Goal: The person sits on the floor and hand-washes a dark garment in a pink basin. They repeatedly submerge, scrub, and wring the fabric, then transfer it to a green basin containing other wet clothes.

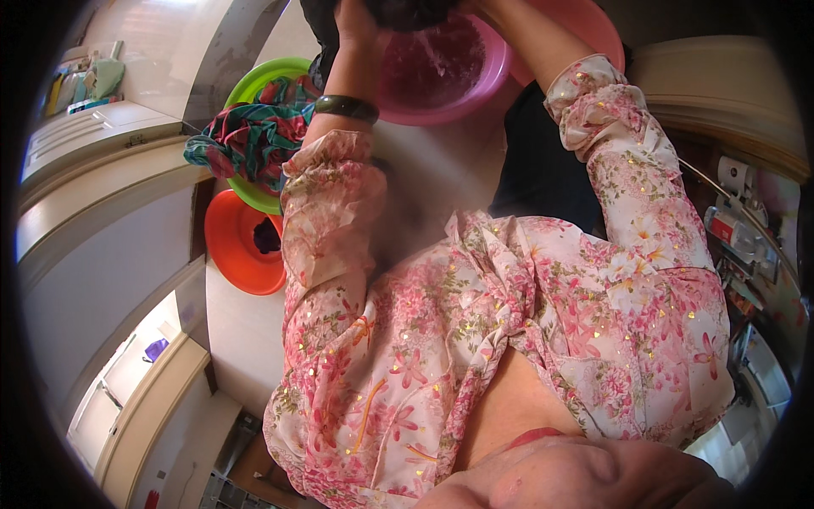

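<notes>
Dark wet-looking cloth [410,11] is bunched between my two hands at the top edge, above a pink plastic basin [439,114] of reddish, foamy water. My left hand [356,22], below whose wrist sits a dark bangle [346,109], grips the cloth's left side. Only a small part of my right hand [475,5] shows, at the cloth's right side; its fingers are cut off. More black fabric hangs beside my left hand. Left of that arm, a crumpled plaid cloth [254,137] in red and green lies over a lime-green basin [245,83].
An orange-red basin [235,254] with something dark inside stands below the green one. A salmon-pink basin [594,32] sits behind the pink one, by my right forearm. At the right is a cluttered shelf with a clear bottle [731,230]. A white door [95,137] is at the left.
</notes>
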`<action>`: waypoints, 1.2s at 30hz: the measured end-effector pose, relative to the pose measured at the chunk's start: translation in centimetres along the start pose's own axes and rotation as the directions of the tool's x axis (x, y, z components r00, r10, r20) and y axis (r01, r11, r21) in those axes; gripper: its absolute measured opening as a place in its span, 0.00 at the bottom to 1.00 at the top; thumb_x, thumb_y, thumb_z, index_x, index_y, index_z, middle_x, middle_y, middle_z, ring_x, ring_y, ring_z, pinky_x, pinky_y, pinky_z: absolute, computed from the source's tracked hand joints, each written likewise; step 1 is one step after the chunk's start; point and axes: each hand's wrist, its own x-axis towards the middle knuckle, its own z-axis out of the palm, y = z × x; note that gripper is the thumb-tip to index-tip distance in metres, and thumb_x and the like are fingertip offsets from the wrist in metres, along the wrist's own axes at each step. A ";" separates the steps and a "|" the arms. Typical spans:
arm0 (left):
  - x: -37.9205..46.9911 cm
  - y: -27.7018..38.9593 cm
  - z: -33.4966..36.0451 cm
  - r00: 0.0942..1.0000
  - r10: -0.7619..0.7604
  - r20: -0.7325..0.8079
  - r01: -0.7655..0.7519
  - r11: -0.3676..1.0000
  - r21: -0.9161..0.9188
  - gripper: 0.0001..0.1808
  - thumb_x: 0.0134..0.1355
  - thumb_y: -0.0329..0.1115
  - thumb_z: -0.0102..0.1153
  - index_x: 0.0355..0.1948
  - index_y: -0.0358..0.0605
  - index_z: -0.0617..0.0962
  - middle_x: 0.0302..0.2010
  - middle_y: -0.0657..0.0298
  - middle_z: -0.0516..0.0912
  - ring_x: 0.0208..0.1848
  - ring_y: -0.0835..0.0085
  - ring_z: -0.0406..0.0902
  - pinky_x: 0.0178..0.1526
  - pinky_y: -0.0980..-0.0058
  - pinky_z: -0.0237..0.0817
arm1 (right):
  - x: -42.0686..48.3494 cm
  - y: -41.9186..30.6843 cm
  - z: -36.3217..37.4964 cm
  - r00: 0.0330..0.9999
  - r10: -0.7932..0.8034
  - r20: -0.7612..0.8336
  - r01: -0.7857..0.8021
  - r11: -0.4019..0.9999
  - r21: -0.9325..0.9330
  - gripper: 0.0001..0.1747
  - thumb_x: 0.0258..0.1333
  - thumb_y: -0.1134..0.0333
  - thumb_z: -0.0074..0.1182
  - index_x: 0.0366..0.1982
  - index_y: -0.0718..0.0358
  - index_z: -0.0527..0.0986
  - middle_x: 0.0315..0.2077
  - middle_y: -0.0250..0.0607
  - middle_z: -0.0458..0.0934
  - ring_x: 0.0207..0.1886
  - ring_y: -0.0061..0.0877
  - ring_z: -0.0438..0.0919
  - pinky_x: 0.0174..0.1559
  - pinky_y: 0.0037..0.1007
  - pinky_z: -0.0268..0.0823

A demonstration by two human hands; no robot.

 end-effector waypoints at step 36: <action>-2.3 2.4 0.8 0.903 0.376 0.209 -0.343 0.336 0.877 0.11 0.53 0.32 0.57 0.34 0.34 0.82 0.33 0.56 0.83 0.38 0.67 0.80 0.42 0.71 0.69 | -1.6 0.5 2.9 0.990 0.041 0.133 0.038 0.837 -0.545 0.18 0.40 0.74 0.62 0.40 0.63 0.78 0.34 0.36 0.79 0.39 0.24 0.77 0.40 0.26 0.71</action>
